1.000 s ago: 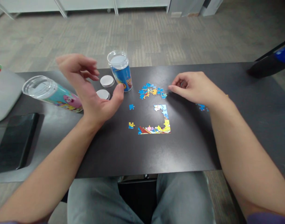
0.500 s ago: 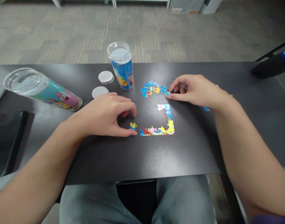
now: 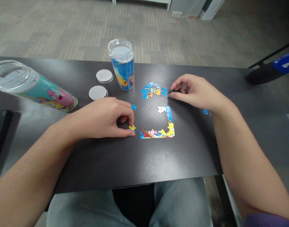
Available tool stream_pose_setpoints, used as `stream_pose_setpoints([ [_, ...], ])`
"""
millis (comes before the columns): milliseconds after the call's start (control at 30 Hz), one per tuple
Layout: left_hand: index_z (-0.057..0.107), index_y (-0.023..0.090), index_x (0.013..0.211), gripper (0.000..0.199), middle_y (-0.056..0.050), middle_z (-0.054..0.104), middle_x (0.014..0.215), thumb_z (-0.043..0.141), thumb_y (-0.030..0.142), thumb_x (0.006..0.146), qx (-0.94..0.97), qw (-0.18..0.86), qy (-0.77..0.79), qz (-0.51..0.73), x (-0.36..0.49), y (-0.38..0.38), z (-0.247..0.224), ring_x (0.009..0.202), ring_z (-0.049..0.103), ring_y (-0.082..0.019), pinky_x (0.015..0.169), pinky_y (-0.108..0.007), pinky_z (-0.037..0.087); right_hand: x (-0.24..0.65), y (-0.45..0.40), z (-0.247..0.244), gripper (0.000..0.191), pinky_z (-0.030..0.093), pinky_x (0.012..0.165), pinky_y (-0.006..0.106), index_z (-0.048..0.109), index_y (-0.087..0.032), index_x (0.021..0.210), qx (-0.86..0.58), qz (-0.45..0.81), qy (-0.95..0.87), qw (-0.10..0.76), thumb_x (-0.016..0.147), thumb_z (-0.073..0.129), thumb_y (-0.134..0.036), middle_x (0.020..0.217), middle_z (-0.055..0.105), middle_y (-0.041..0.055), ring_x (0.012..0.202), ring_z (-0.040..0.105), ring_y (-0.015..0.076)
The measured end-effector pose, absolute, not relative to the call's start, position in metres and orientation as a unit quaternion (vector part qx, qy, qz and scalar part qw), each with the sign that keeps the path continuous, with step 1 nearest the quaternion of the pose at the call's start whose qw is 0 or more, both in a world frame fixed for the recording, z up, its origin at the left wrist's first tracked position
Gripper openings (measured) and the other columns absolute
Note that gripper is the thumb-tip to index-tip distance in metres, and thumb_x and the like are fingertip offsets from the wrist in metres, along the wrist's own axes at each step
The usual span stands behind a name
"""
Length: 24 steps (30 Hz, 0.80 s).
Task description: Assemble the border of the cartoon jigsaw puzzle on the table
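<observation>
Joined puzzle pieces form the right side, the bottom and a short top part of a frame on the dark table. My left hand is closed, thumb and fingertips on a yellow and blue piece left of that frame. A blue piece lies beside its knuckles. Above the frame is a loose group of pieces. At that group's right edge rests my right hand, thumb and forefinger slightly apart around a small piece, mostly hidden by the thumb.
A blue clear-topped canister stands behind white round discs. A teal and pink canister is at the left, a dark flat object below it. More pieces lie by my right wrist. A dark and blue object is far right.
The view has shifted slightly. My left fingertips have closed down onto the yellow and blue piece. My right hand has drawn a little away from the loose group, whose rightmost piece is now mostly covered.
</observation>
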State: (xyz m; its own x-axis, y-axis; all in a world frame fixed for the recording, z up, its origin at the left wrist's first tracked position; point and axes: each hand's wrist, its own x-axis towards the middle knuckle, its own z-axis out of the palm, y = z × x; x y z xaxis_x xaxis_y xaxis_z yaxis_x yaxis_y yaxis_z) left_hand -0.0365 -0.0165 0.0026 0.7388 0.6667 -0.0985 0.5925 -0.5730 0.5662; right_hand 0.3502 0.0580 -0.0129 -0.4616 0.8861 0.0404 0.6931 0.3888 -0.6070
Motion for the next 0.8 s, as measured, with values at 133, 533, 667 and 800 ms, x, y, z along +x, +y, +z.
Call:
stream_pose_setpoints([
  [133,0.09,0.027,0.102,0.009,0.0,0.079,0.094,0.087,0.033,0.106,0.869,0.305,0.389,0.012,-0.034,-0.021,0.012,0.086,0.07,-0.018,0.084,-0.037,0.047,0.343,0.059,-0.02,0.026,0.065,0.093,0.066,0.088,-0.035,0.108,-0.471,0.221,-0.829,0.205,0.103,0.1,-0.058,0.115,0.083,0.0117,0.09,0.072,0.0369],
  [533,0.086,0.024,0.117,0.028,-0.002,0.076,0.099,0.07,0.046,0.115,0.868,0.273,0.402,0.101,-0.035,-0.024,0.005,0.086,0.065,-0.019,0.083,-0.04,0.048,0.338,0.058,-0.021,0.015,0.062,0.093,0.057,0.088,-0.028,0.11,-0.435,0.215,-0.847,0.217,0.106,0.093,-0.042,0.109,0.082,0.0095,0.085,0.066,0.0285],
  [667,0.084,0.019,0.131,0.037,-0.005,0.075,0.097,0.061,0.046,0.12,0.869,0.191,0.442,0.113,-0.035,-0.02,0.005,0.085,0.063,-0.023,0.081,-0.044,0.044,0.339,0.058,-0.02,0.016,0.061,0.091,0.056,0.091,-0.028,0.107,-0.426,0.231,-0.85,0.208,0.108,0.093,-0.044,0.106,0.082,0.0092,0.087,0.065,0.0278],
  [800,0.084,0.018,0.138,0.034,-0.005,0.074,0.097,0.063,0.039,0.122,0.875,0.15,0.454,0.077,-0.034,-0.019,0.004,0.084,0.065,-0.022,0.08,-0.042,0.043,0.341,0.058,-0.02,0.025,0.058,0.083,0.053,0.091,-0.029,0.103,-0.422,0.274,-0.842,0.196,0.109,0.092,-0.053,0.099,0.08,0.0069,0.082,0.063,0.0266],
])
